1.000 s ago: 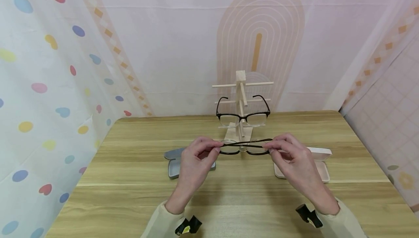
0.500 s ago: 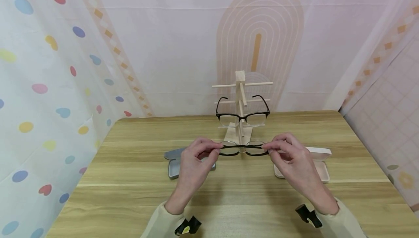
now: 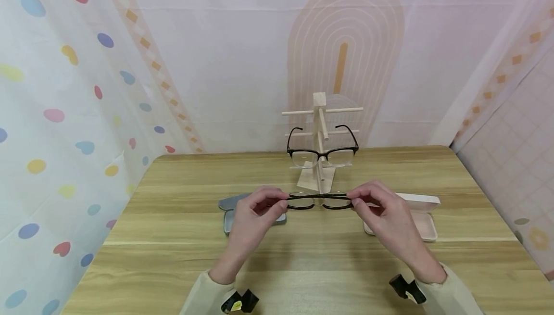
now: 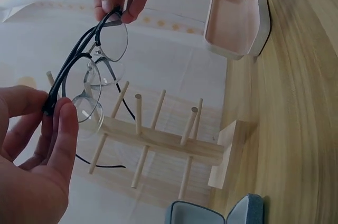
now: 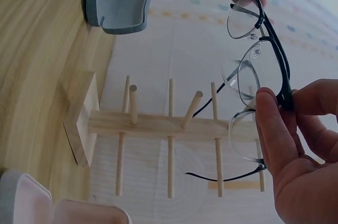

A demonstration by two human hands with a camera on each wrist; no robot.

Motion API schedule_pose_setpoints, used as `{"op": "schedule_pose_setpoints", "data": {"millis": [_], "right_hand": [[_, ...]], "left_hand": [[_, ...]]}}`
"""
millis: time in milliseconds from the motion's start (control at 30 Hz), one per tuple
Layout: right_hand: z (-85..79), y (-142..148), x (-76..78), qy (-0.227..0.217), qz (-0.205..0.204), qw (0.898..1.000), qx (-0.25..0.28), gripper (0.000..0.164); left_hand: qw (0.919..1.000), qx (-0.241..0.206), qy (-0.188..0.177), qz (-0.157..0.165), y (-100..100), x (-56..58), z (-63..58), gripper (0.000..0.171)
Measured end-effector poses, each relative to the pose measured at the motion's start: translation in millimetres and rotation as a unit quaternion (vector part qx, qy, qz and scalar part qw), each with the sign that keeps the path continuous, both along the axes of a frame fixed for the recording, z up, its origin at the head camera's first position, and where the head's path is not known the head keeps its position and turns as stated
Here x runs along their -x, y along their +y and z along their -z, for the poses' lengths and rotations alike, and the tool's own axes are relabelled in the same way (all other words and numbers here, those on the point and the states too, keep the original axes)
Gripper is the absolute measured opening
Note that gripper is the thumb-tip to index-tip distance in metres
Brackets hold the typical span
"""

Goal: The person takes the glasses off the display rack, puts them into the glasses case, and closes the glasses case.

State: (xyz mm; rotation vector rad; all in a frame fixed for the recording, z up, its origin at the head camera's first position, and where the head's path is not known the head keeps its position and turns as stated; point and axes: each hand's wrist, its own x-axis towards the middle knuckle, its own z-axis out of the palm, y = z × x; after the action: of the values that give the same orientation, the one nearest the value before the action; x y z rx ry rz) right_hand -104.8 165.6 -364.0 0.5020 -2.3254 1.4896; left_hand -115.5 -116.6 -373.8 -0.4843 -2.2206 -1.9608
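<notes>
Left hand (image 3: 255, 216): thumb and fingers pinching one end of the folded glasses (image 3: 319, 196).
Right hand (image 3: 385, 214): thumb and fingers pinching the other end.
Folded glasses: black-topped, held up between both hands.
Yellow label (image 3: 236, 306): at the left wrist, too small to read.
Grey case (image 3: 233, 202): open, partly hidden by the left hand.
White case (image 3: 426, 226): open, pink inside, partly hidden by the right.
Wooden stand (image 3: 319, 101): beyond both hands, bearing black-framed glasses (image 3: 322, 155).

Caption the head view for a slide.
Left grip and right grip hold folded glasses before a wooden stand bearing another pair; gray case and pale case lie open.
</notes>
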Motion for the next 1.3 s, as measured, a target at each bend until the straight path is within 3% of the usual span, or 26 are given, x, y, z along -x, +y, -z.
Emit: {"op": "schedule_pose_setpoints", "data": {"millis": [300,700,933,1100,1300], "right_hand": [[2.4,-3,2.7,-0.072,-0.030,0.996,0.039,0.013],[5.4,-13,6.7,-0.136,-0.069,0.988,0.036,0.021],[9.3,-21,11.2,-0.134,-0.110,0.984,0.048,0.025],[11.7,-26,14.7,-0.122,-0.122,0.984,0.048,0.024],[14.9,-34,16.2,-0.118,-0.131,0.984,0.033,0.021]], "left_hand": [[0.9987,-0.020,-0.032,0.035,-14,-3.0,5.5,0.023],[0.9996,0.000,-0.024,0.011,-28,-5.4,15.1,0.020],[0.9996,0.003,-0.024,-0.012,-38,-7.7,18.9,0.018],[0.9998,0.001,-0.003,-0.019,-44,-9.0,22.5,0.019],[0.9992,0.012,-0.004,-0.038,-53,-11.9,24.8,0.019]]}}
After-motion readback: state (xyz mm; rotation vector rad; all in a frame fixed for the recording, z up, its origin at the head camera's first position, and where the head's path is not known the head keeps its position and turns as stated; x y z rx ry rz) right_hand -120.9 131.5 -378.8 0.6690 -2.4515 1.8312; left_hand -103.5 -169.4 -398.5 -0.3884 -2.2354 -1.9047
